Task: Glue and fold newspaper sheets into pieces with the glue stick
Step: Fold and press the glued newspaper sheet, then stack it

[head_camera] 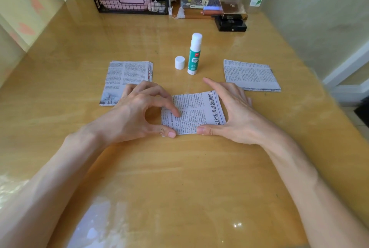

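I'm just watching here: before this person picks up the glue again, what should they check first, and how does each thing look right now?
1. Folded newspaper piece lies flat under both hands: ok.
2. Left hand presses its left part, fingertip on the print: ok.
3. Right hand steadies its right edge: ok.
4. Glue stick stands upright within reach: ok.
5. Cap is off, standing beside the stick: ok.
6. Glued seam holds: cannot tell.

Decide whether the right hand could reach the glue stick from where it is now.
Probably yes: the glue stick stands upright just beyond the right hand, with bare table between them; its cap sits to the side, out of the way.
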`<state>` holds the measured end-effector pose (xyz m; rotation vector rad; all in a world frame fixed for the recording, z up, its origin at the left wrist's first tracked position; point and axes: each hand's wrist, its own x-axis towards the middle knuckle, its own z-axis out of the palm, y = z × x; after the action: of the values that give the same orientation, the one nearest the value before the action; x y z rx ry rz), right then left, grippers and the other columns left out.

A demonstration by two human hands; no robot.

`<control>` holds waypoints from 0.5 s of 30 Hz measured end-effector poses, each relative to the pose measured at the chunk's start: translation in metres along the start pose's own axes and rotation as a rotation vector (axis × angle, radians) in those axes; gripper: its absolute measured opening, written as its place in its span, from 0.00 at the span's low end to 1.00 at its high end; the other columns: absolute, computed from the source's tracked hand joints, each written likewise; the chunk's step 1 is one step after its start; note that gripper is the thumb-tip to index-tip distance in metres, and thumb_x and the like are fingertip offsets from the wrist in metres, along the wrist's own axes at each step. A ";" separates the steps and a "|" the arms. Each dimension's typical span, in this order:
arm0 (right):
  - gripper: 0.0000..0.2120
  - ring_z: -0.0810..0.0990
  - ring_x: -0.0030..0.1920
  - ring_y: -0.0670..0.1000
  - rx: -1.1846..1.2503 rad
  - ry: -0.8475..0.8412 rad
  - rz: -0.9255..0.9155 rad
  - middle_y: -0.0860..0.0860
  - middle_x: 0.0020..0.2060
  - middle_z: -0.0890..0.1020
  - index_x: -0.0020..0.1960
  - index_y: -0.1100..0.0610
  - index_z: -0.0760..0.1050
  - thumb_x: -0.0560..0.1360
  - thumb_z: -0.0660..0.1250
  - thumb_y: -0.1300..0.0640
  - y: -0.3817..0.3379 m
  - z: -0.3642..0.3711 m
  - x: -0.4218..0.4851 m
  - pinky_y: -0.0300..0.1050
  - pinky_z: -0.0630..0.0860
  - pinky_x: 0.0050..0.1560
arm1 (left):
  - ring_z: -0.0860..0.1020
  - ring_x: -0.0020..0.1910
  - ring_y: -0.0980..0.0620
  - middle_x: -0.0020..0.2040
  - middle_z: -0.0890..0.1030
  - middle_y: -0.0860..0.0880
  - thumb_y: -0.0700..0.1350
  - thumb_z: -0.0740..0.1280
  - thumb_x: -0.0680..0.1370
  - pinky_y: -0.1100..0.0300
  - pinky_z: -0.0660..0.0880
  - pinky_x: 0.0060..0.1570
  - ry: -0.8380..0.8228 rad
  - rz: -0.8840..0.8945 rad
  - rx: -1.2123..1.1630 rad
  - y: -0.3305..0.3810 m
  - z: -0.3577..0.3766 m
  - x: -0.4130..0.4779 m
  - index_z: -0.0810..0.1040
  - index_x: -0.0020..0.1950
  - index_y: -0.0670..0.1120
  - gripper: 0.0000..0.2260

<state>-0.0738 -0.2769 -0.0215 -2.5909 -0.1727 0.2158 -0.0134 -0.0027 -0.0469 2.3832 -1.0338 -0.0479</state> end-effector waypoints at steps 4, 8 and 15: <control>0.58 0.53 0.79 0.43 0.020 0.005 -0.021 0.40 0.76 0.57 0.83 0.34 0.45 0.68 0.81 0.40 0.006 -0.004 -0.001 0.45 0.52 0.76 | 0.67 0.67 0.59 0.59 0.75 0.67 0.76 0.69 0.65 0.53 0.60 0.63 0.001 0.003 0.000 0.001 0.000 0.000 0.82 0.56 0.68 0.24; 0.60 0.51 0.80 0.42 0.017 -0.007 -0.006 0.39 0.78 0.55 0.82 0.30 0.39 0.69 0.82 0.43 0.011 -0.012 -0.004 0.49 0.51 0.79 | 0.67 0.68 0.59 0.60 0.75 0.66 0.76 0.69 0.66 0.55 0.59 0.63 -0.005 0.010 -0.001 0.001 -0.001 -0.001 0.82 0.56 0.68 0.23; 0.60 0.51 0.80 0.41 0.013 -0.042 0.038 0.38 0.79 0.56 0.82 0.29 0.39 0.68 0.82 0.43 0.024 -0.025 -0.006 0.54 0.50 0.82 | 0.66 0.68 0.60 0.60 0.74 0.67 0.76 0.69 0.66 0.56 0.59 0.63 -0.010 0.017 0.005 0.000 -0.001 -0.001 0.82 0.56 0.69 0.23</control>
<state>-0.0726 -0.3108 -0.0119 -2.5798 -0.1367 0.2850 -0.0137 -0.0017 -0.0466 2.3807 -1.0593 -0.0515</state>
